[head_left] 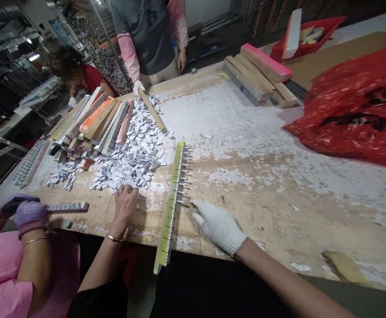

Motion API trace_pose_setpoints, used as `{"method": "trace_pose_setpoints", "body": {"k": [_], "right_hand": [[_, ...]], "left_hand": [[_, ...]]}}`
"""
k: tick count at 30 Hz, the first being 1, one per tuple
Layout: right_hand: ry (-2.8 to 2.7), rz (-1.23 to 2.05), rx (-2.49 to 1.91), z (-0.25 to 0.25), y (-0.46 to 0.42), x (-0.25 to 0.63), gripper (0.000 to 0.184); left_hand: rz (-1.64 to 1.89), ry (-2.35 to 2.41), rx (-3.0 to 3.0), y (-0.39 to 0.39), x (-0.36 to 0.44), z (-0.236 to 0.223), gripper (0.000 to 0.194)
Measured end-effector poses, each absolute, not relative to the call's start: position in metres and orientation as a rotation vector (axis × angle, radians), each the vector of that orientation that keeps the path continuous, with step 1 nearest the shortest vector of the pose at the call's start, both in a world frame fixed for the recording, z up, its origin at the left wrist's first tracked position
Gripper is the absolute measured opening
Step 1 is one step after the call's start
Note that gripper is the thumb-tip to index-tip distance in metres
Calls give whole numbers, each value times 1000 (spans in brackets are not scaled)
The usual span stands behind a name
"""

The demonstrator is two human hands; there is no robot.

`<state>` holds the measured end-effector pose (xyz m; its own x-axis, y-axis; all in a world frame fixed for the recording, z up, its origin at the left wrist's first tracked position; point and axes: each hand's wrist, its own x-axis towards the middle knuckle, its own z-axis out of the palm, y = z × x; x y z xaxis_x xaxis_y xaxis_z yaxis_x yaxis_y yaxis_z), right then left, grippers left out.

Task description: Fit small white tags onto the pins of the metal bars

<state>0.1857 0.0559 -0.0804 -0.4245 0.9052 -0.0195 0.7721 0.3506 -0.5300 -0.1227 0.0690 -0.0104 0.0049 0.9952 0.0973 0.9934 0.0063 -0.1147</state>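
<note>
A long yellow-green strip (171, 203) lies on the worn wooden table (262, 176), with a row of small metal pieces (184, 176) sticking out along its right edge. My right hand (217, 225), in a white knit glove, rests on the table just right of the strip, its fingers stretched out toward the lowest pieces. My bare left hand (125, 201) sits at the near edge of a heap of small white tags (129, 154), fingers curled down into them; what they pinch is hidden.
A stack of wooden strips (89, 123) lies at the far left, another stack (259, 75) far right beside a red plastic bag (355, 106). A person in pink with purple gloves (27, 212) holds a metal strip at my left. Two more people work across the table.
</note>
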Motion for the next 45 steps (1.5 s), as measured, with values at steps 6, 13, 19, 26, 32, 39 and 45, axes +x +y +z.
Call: {"method": "trace_pose_setpoints", "body": {"k": [6,13,19,26,32,39,45], "right_hand": [[-2361,574,-1227,-49,50,184,46],[-2649,588,-1251,-41,48,171,22],[-2709,771,-1624,-38,62,156,18],[-2721,610,-1515,-47,57,145,26],[-2768,485,-1461,-52,59,142,22],[-2804,621,-1455,-47,69,138,15],[-2801,628,-1445,-47,74,135,18]], "left_hand": [[-1065,-2568,-2507,35,-70,0,18],[-1276,-2956,-2522,18,-24,2,34],[-719,-2558,-2467,25,-28,-19,51],[-968,-2659,-2505,28,-41,-38,35],[-979,-2635,-2477,27,-38,-40,32],[-1008,-2288,-2471,23,-22,-53,32],[-1013,-2222,-2498,25,-19,-53,35]]}}
